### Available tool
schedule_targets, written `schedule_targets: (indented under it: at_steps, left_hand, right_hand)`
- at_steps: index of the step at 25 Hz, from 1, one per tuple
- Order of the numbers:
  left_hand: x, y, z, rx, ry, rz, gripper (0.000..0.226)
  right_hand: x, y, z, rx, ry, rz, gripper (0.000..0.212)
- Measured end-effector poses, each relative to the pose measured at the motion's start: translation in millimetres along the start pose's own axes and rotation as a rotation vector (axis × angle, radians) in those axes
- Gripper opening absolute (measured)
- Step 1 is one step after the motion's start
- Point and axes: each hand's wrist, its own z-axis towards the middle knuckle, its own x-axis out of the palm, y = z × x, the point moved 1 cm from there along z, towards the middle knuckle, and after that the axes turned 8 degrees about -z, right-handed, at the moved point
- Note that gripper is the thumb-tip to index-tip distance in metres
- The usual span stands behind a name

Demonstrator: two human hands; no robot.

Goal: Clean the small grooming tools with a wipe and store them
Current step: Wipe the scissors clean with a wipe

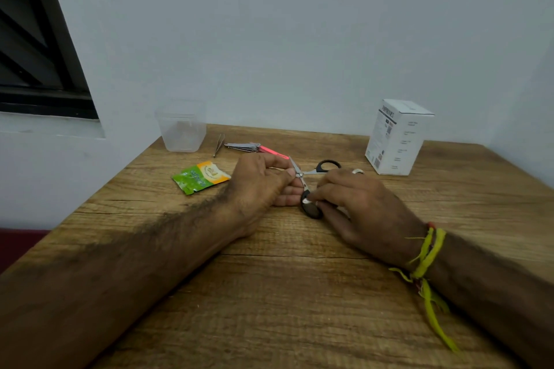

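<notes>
Scissors (310, 181) splayed between both hands, left hand (263, 183) pinching the pivot, right hand (356, 204) pinching the near handle.

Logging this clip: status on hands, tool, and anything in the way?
Left hand pinches open scissors at pivot. Right hand grips lower black handle with white wipe. Tweezers, clippers, clear tub untouched; nothing obstructing.

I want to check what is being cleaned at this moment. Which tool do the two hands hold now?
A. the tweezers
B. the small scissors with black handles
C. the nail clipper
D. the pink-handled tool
B: the left hand and the right hand both hold the small scissors, blades open, while the tweezers, the nail clipper and the pink-handled tool lie untouched further back on the table.
</notes>
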Motion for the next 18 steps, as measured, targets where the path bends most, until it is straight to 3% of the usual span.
schedule_targets:
  at_steps: [9,13,18]
  left_hand:
    - [5,0,-6,-0.008,0.031,-0.016,0.006]
    - [3,-2,-10,0.055,-0.023,-0.044,0.014]
    - [11,-6,-14,0.105,-0.084,-0.063,0.009]
  right_hand:
    - [0,13,11,0.148,0.02,-0.03,0.021]
    - [-9,22,3,0.39,-0.016,0.086,0.012]
    - [0,26,16,0.652,-0.009,0.156,0.009]
